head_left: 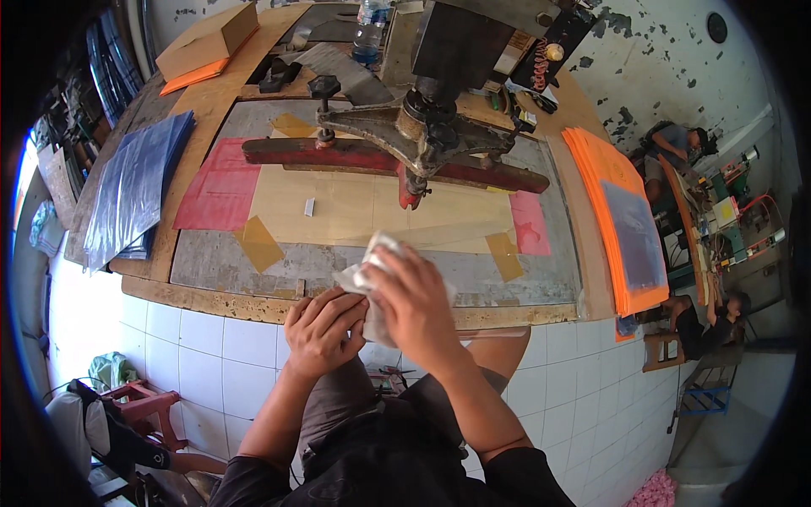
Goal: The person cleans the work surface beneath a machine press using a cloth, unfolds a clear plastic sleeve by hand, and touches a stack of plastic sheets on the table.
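Two bare hands meet at the near side of the workbench. The right hand (410,296), slightly blurred, has its fingers bent over a crumpled off-white cloth (380,325) and grips it. The cloth pokes out beyond those fingers and hangs below them, in the gap between both hands. Close on its left, the left hand (328,331) is curled with knuckles up, its fingertips turned under beside the cloth; whether they pinch any of it, I cannot tell.

Just past the hands lies a grey plate (325,257), and on it a broad tan sheet (338,224). Amber tape (258,243) sits ahead and to the left of the left hand, a second amber piece (504,256) ahead and to the right of the right hand. A small white tag (309,207) rests on the tan sheet, straight ahead of the left hand. Further ahead, a worn red bar (355,158) of the press spans the plate above the sheet.

Well to the left of the left hand are blue plastic sheets (139,186); well to the right of the right hand, a stack of orange folders (600,198). Farthest ahead, a clear bottle (370,34) stands behind the press.
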